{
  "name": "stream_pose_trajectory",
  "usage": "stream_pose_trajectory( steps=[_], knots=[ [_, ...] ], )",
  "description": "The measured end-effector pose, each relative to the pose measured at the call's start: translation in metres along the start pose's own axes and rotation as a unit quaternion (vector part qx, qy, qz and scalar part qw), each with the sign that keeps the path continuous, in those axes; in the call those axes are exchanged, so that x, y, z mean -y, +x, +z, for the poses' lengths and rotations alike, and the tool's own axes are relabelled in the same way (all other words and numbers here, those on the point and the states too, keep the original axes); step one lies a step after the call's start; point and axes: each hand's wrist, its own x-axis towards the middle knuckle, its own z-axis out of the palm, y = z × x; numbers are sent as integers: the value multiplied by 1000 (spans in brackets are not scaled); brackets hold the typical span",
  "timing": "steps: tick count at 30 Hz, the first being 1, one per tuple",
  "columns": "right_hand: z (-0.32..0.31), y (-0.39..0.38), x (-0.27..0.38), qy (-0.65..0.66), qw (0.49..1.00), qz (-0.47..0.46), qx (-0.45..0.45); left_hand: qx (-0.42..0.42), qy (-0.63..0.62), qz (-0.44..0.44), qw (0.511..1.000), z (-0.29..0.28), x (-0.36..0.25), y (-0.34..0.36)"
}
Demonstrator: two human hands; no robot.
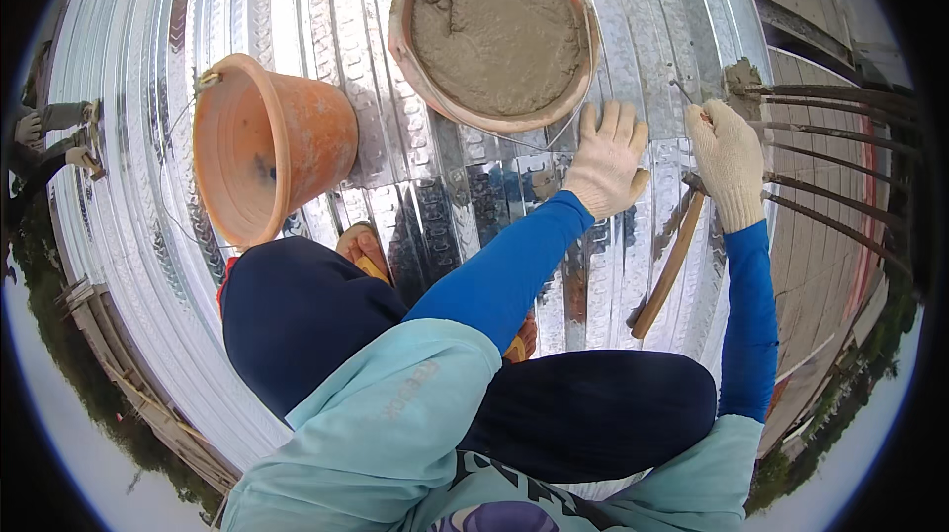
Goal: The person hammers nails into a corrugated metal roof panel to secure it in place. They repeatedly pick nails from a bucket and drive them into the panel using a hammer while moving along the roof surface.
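Note:
My left hand (608,158), in a cream knit glove, lies with its fingers stretched out on the ribbed metal sheet (539,300), beside the rim of a bucket of wet grey mortar (397,33). My right hand (727,158), gloved alike, is closed near the sheet's right edge. A thin, dark, nail-like metal piece (680,87) sticks out at its fingertips; the rest is hidden. Just below, between my hands, a hammer (670,270) with a wooden handle lies on the sheet, its head close to my right wrist.
An orange bucket (321,127) lies tipped on its side at the left, its mouth toward the left. Several dark steel bars (840,127) jut out at the right, past a lump of mortar (743,75). Another person's gloved hand (81,156) shows at the far left.

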Motion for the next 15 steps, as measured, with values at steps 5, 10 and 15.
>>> stream_pose_trajectory(
  steps=[5, 10, 15],
  knots=[
    [-18, -26, 122, 130, 962, -239, -15, 78, 69, -8, 995, -7, -7, -1],
    [-34, -11, 260, 118, 898, -423, -5, 152, 30, 31, 987, -42, 0, -14],
    [-30, 9, 355, 183, 868, -458, 64, 359, 108, 218, 901, -158, 5, -44]
  ],
)
